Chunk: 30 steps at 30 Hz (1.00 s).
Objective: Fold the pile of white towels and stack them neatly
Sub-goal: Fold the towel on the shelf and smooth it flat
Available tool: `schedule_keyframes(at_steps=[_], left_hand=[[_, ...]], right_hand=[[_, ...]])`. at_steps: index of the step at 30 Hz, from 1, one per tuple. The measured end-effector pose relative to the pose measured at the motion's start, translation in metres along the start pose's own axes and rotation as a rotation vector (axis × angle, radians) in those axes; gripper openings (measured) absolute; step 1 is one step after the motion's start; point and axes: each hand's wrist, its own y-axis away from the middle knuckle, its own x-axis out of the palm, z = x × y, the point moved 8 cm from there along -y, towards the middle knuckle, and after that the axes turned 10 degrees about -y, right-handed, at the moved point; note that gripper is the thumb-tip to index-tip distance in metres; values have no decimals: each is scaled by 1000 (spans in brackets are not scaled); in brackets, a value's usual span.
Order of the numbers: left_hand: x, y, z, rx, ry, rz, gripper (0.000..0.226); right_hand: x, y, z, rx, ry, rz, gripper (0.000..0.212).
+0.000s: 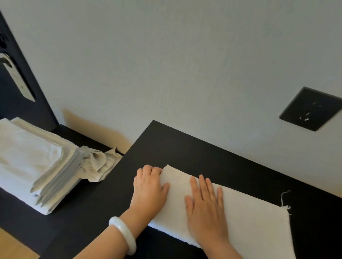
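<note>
A white towel [250, 227] lies flat as a long folded strip on the black table [206, 153]. My left hand [149, 189] grips its left end, fingers curled over the edge and thumb on top. Flat on the towel just to the right, my right hand [205, 209] presses down with straight fingers. A stack of folded white towels [17, 160] sits on the lower black surface [1, 207] at the left. Beside that stack lies a crumpled white towel [99, 165].
A wall runs close behind the table, with a black socket plate [312, 109] on it. A dark door with a metal handle [11, 73] stands at the far left. A loose thread [285, 200] trails from the towel's far right corner. Wooden floor shows at lower left.
</note>
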Motion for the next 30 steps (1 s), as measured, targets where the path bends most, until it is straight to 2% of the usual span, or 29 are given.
schedule_keyframes(at_steps=[3,5,8,10,14,17,23,30], left_hand=[[2,-20,6,-118,199,82,12],[3,-28,7,-138,263,102,9],[8,-35,11,-184,241,192,9],[12,-38,11,-194,157,278,16],[15,-49,10,-188,-64,382,53],[19,-58,7,-202,-19,381,57],[1,-54,12,-171,-79,139,38],[-14,-29,27,-144,-39,236,27]], right_hand=[[-2,0,3,-5,-11,-23,75],[1,0,2,-10,-11,-8,77],[1,-1,-2,59,27,25,67],[4,0,-3,74,34,21,60],[2,-1,-3,75,27,10,61],[4,-1,-4,74,37,10,65],[6,-1,-6,74,26,28,63],[8,-3,-6,75,-8,45,64]])
